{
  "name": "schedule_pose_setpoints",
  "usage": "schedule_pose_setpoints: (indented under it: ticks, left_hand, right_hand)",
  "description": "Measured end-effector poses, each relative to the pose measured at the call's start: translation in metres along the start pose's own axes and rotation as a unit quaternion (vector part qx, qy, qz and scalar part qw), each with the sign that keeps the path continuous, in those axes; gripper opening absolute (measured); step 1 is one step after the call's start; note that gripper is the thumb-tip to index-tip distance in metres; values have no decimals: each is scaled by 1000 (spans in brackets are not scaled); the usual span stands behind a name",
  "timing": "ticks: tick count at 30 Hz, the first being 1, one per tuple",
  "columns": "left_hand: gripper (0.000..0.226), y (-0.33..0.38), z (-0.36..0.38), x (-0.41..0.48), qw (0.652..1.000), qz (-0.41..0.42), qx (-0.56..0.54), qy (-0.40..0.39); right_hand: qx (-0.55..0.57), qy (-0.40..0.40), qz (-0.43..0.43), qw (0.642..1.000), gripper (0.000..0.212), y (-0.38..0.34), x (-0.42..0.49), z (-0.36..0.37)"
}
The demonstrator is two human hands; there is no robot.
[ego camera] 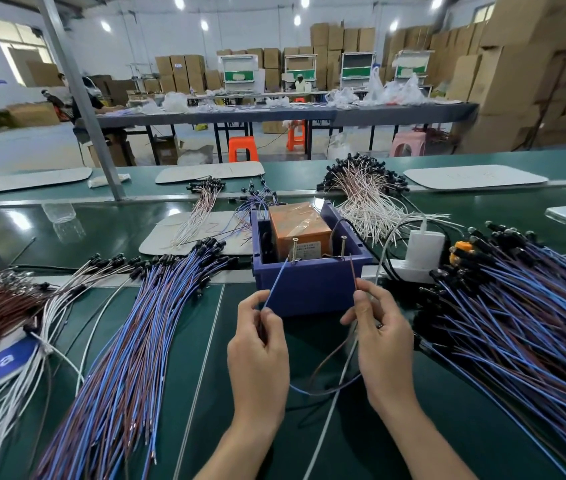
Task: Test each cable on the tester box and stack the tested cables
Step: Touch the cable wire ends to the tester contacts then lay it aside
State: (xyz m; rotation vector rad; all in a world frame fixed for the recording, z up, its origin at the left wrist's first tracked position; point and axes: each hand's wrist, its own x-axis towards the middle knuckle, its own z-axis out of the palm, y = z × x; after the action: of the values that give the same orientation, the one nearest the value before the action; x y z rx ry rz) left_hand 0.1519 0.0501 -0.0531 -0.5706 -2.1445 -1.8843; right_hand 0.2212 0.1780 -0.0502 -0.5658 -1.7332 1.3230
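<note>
Cable [276,283] in two strands, one blue and one brown, runs up from both hands. The left hand [259,351] pinches the blue strand between thumb and fingers, and the right hand [382,337] pinches the brown one the same way. The slack loops low between the wrists. Each strand's tip ends just beside one of the two upright screws [294,250] on the purple tester box [309,289], which holds one orange block [300,226]. Two heaps of blue-and-brown cables flank the hands, the left heap [129,341] and the right heap [517,323]. One white bundle [371,209] lies behind the box. All rest on a green bench [226,427]. Beyond it are a long table [274,114], two orange stools [242,148], one pink stool [408,143] and stacked cardboard cartons [534,64].
</note>
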Motion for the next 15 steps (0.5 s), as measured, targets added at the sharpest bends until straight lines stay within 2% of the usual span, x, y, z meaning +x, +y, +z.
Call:
schedule_pose_setpoints:
  ticks: [15]
  left_hand:
    - [27, 0, 1, 0, 1000, -3, 1, -17]
  right_hand:
    - [-24, -8, -3, 1000, 19, -1, 2, 0]
